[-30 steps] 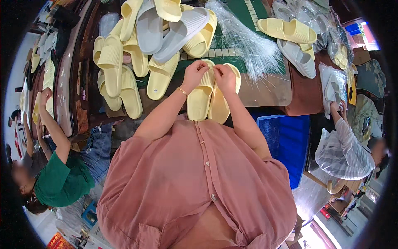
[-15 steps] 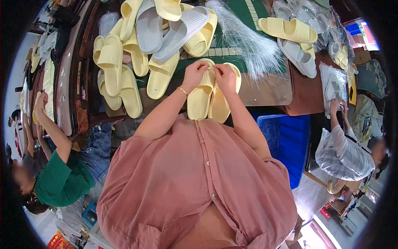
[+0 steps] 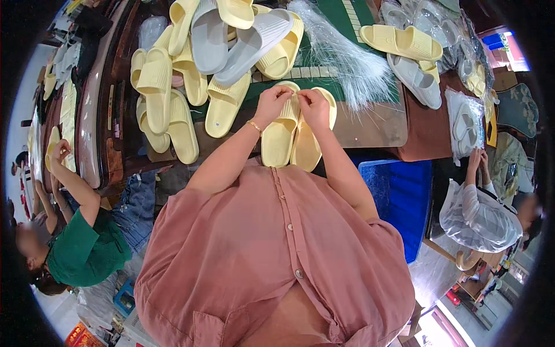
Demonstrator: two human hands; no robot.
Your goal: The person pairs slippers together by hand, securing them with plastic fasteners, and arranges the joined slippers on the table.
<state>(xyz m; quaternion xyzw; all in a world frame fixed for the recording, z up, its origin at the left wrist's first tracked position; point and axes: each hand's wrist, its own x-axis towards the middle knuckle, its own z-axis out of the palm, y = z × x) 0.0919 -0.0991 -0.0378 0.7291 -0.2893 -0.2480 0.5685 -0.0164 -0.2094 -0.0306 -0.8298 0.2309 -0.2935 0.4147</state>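
Two pale yellow slippers lie side by side in front of me, the left slipper [image 3: 277, 143] and the right slipper [image 3: 306, 151], heels toward my body. My left hand [image 3: 274, 102] is at the strap of the left slipper, fingertips pinched. Close beside it, my right hand [image 3: 314, 110] pinches over the inner strap edges where the pair meets. Whatever the fingertips hold is too small to make out. Beyond them on the table spreads a bundle of thin clear plastic strands [image 3: 347, 63].
More yellow slippers [image 3: 156, 92] and grey slippers [image 3: 209, 43] are heaped at the left. On the right lie a yellow slipper [image 3: 399, 40] and bagged slippers [image 3: 464, 124]. A blue crate [image 3: 399, 202] stands below the table edge. Co-workers sit left, in green [image 3: 87, 248], and right, in white [image 3: 483, 217].
My hands and the pair of slippers stay in place. The right co-worker's hands have drawn back to the near edge of the bagged slippers; the left co-worker's hand has shifted slightly.
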